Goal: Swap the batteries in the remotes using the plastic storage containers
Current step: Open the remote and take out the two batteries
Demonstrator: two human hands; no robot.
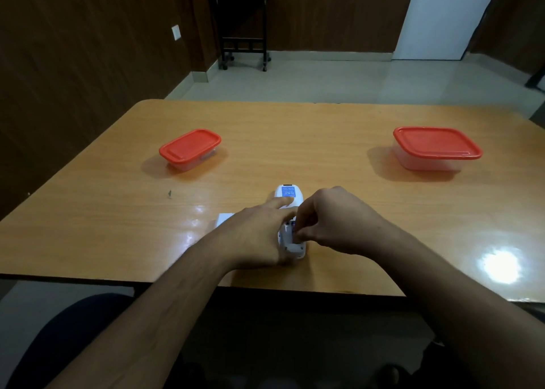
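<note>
A white remote (288, 195) lies face down near the table's front edge, a blue label on its back. My left hand (256, 235) grips it from the left, the index finger stretched along its back. My right hand (330, 220) has its fingertips pinched inside the open battery bay at the remote's near end; what they hold is hidden. A white flat piece (223, 219), possibly the battery cover, lies just left of my left hand. Two clear plastic containers with red lids stand farther back: a small one (190, 148) at the left, a larger one (436, 146) at the right, both closed.
The wooden table (295, 140) has a glossy top with a bright glare spot at the front right. A small dark speck (169, 194) lies on its left part. Beyond the table are a tiled floor, a dark side table (241, 28) and a white door.
</note>
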